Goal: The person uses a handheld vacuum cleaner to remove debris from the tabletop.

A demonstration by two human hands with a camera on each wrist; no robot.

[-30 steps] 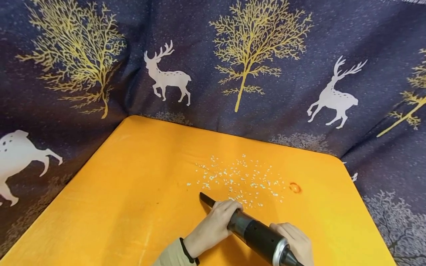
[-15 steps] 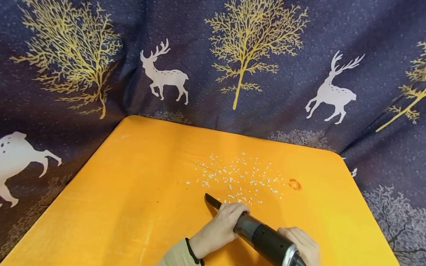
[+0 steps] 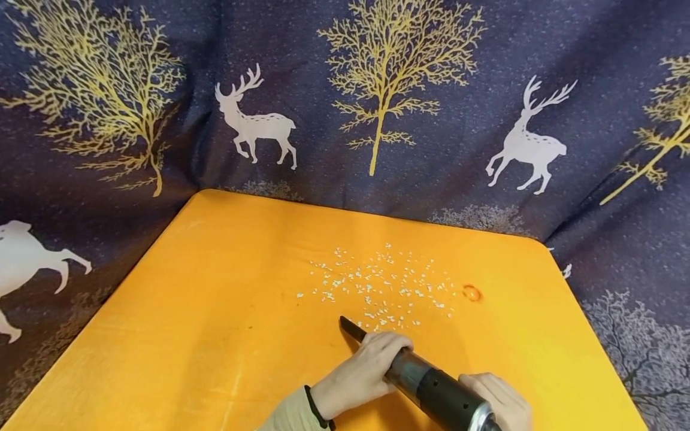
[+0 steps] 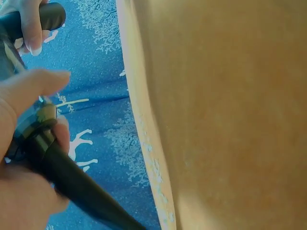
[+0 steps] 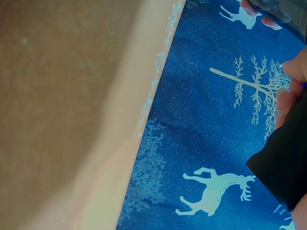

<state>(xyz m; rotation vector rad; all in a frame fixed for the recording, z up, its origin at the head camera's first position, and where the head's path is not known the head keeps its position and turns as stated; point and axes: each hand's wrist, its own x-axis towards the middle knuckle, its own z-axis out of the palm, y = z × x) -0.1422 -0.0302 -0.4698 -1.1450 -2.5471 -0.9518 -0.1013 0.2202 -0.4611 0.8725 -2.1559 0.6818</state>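
Handheld vacuum (mostly black) fills both curled hands.

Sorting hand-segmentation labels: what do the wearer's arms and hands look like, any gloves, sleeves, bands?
No gloves: the left hand and right hand are both bare. On the left arm, a pale beige fabric sleeve, with a narrow black band round the wrist at the sleeve's end. On the right, no sleeve or band shows; that wrist is out of view.
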